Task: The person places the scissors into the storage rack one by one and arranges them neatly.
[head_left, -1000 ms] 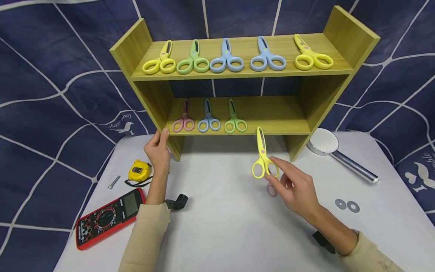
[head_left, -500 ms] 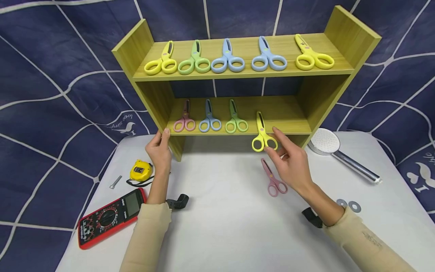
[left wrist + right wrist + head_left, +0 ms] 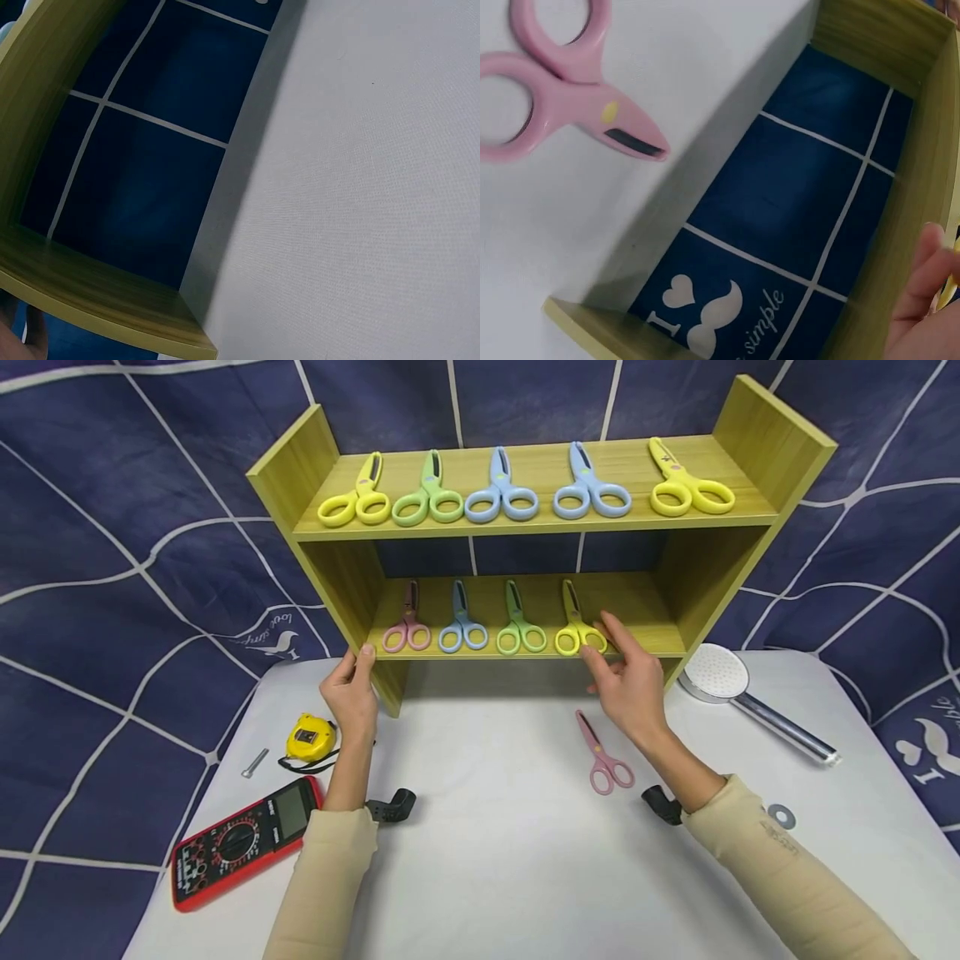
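Observation:
The wooden shelf (image 3: 480, 531) stands at the back of the white table. My left hand (image 3: 352, 689) grips the lower left edge of its side panel; in the left wrist view just a bit of that hand (image 3: 21, 337) shows. Yellow scissors (image 3: 572, 614) lie on the middle board, blades pointing back, right of green scissors (image 3: 514, 618). My right hand (image 3: 630, 681) pinches their right handle ring with thumb and index finger. Blue scissors (image 3: 460, 617) and pink scissors (image 3: 408, 618) fill out that row. Another pair of pink scissors (image 3: 592, 105) lies on the table below.
Several yellow, green and blue scissors line the top board (image 3: 540, 525). Right of the shelf lie a shower head (image 3: 716, 672) and a metal washer (image 3: 782, 815). A tape measure (image 3: 311, 737), a bolt (image 3: 255, 763) and a red multimeter (image 3: 243, 843) lie on the left.
My right hand has carried the yellow scissors up and back from above the table onto the middle board. The pink scissors on the table have come into full view. My left hand stays put.

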Demonstrator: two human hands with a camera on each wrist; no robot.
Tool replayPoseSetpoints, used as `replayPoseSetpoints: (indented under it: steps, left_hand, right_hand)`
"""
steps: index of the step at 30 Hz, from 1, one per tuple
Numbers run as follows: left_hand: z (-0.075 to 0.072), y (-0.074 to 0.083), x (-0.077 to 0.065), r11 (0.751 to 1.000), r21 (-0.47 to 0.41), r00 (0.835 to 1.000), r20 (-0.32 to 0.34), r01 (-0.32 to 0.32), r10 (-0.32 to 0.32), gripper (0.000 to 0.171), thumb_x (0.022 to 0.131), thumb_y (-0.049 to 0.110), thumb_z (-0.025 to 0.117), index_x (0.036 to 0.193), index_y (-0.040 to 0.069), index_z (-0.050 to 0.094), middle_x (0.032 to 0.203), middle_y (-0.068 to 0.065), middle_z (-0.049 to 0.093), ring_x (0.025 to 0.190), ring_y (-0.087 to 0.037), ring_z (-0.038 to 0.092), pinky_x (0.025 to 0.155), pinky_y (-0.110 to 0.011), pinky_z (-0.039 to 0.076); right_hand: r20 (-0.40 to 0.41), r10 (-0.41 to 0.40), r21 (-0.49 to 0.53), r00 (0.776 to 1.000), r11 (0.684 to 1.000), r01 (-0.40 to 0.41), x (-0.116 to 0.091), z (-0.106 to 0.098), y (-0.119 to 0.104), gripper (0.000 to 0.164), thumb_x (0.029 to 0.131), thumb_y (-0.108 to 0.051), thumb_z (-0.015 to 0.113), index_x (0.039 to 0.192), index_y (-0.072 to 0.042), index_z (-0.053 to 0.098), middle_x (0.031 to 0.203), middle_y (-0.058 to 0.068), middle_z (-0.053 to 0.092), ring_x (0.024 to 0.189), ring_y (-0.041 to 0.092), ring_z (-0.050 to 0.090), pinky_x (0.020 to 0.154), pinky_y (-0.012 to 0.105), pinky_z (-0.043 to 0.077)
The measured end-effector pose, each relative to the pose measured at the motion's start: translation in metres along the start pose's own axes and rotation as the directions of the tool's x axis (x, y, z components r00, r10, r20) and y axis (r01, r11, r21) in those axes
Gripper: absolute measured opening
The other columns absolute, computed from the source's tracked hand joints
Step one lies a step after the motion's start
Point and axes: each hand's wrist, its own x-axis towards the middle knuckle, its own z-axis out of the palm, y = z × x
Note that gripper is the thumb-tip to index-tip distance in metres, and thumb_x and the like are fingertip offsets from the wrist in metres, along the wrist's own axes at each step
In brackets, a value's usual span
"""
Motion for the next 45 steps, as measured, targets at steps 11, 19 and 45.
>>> replayPoseSetpoints:
  steps: [11, 19, 45]
  left_hand:
    - [0.001, -0.002, -0.001, 1.000, -0.014, 1.000, -0.005, -0.003, 0.003, 0.029, 0.092, 0.009, 0.069, 0.119, 0.000, 0.067, 0.118, -0.018, 0.067, 0.100, -0.014, 0.067, 0.091, -0.029, 0.053]
    - [0.002, -0.001, -0.002, 1.000, -0.022, 1.000, -0.009, -0.008, 0.008, 0.029, 0.092, 0.009, 0.069, 0.119, -0.001, 0.067, 0.117, -0.018, 0.066, 0.102, -0.015, 0.067, 0.092, -0.030, 0.052]
    - [0.001, -0.002, -0.001, 0.999, -0.027, 1.000, 0.002, -0.021, 0.021, 0.028, 0.093, 0.009, 0.068, 0.120, 0.000, 0.066, 0.120, -0.017, 0.065, 0.103, -0.015, 0.066, 0.092, -0.029, 0.052]
  right_hand:
    - [-0.206, -0.123, 0.051, 0.971, 0.989, 0.136, -0.017, -0.012, -0.002, 0.052, 0.086, 0.007, 0.071, 0.136, 0.006, 0.054, 0.127, 0.021, 0.061, 0.060, -0.001, 0.048, 0.055, 0.012, 0.039]
    - [-0.169, -0.131, 0.006, 0.977, 0.991, 0.134, -0.056, -0.028, -0.002, 0.038, 0.079, 0.021, 0.068, 0.115, 0.012, 0.064, 0.105, 0.023, 0.061, 0.064, 0.004, 0.047, 0.055, 0.006, 0.039]
    - [0.544, 0.063, -0.415, 0.836, 0.887, 0.203, -0.115, -0.042, 0.051, 0.042, 0.077, 0.004, 0.077, 0.118, -0.004, 0.070, 0.106, 0.005, 0.068, 0.092, 0.021, 0.066, 0.073, 0.043, 0.054]
